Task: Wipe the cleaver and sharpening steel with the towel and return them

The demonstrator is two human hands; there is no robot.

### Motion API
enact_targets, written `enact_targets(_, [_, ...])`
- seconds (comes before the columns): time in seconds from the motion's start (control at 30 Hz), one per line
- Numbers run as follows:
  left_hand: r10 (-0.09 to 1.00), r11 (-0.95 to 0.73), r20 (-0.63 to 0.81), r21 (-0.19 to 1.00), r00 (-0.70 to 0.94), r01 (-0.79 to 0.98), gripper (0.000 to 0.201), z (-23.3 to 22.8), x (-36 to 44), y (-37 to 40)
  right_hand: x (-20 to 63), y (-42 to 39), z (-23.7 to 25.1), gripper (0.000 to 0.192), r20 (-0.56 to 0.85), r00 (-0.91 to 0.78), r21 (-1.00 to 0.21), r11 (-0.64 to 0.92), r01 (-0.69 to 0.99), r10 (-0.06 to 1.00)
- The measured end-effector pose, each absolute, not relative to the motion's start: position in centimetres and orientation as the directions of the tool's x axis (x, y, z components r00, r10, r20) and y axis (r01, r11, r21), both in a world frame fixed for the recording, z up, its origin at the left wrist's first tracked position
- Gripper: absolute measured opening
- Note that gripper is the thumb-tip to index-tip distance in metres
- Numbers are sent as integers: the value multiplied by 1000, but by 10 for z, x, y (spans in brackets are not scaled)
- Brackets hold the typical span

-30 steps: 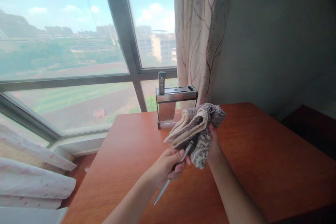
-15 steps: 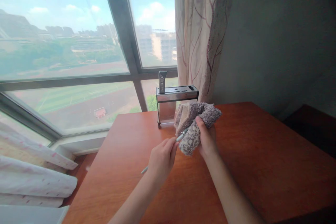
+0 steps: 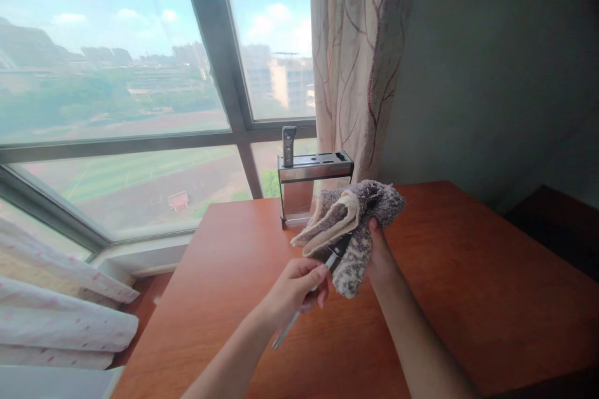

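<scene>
My left hand point(image 3: 299, 287) is closed on a thin silver rod-shaped tool point(image 3: 286, 329), thumb on top. The tool's tail sticks out below the hand, and its darker upper end goes into the folds of a fluffy grey-and-white cloth point(image 3: 352, 268). The cloth partly hides that end, so I cannot tell the tool's exact kind. My right hand point(image 3: 380, 252) grips the cloth from the right, thumb in front and the other fingers hidden behind it. Both hands are raised over the wooden table point(image 3: 224, 262).
Behind the cloth, a clear-sided knife block point(image 3: 314, 168) with a metallic top stands on the table, a grey handle point(image 3: 289, 146) rising from it. Beyond are large windows point(image 3: 116, 75), a patterned curtain point(image 3: 355, 43) and a dark wall point(image 3: 491, 75). Another curtain point(image 3: 60, 318) hangs at left.
The cloth has shifted slightly right and opened, showing its pale edge and the tool's dark end. My left hand has turned and moved a little right and down, tilting the tool more steeply.
</scene>
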State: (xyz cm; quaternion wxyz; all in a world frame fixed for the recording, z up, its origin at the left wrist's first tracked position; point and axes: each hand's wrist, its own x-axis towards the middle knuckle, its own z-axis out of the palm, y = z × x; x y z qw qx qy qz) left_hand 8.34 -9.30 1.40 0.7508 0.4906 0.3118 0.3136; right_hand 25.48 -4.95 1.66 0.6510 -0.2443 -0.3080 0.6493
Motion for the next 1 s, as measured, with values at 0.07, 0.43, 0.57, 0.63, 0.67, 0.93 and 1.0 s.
enact_targets(0.07, [663,480,-179,847,727,-230,40,13,83,-95,254,-55,16,64,50,-74,-718,-16,-696,996])
enact_targets(0.43, [892,82,-82,996,445,18,44,17,85,-91,254,-48,21,53,37,176,-730,147,-668,984])
enact_targets(0.57, [939,-333,232,806,255,490,38,14,79,-87,251,-45,25,47,50,285,-772,218,-597,957])
enact_targets(0.63, [906,-415,351,630,236,656,32,11,75,-86,250,-44,25,40,59,296,-787,227,-574,953])
enact_targets(0.67, [889,-436,390,560,240,705,30,9,72,-86,250,-44,25,38,66,297,-791,231,-567,953])
enact_targets(0.93, [891,-454,336,643,306,617,25,10,67,-85,256,-41,22,44,17,286,-756,200,-623,958])
enact_targets(1.0, [895,-435,283,723,344,537,29,14,68,-85,261,-40,20,47,-7,220,-729,146,-669,975])
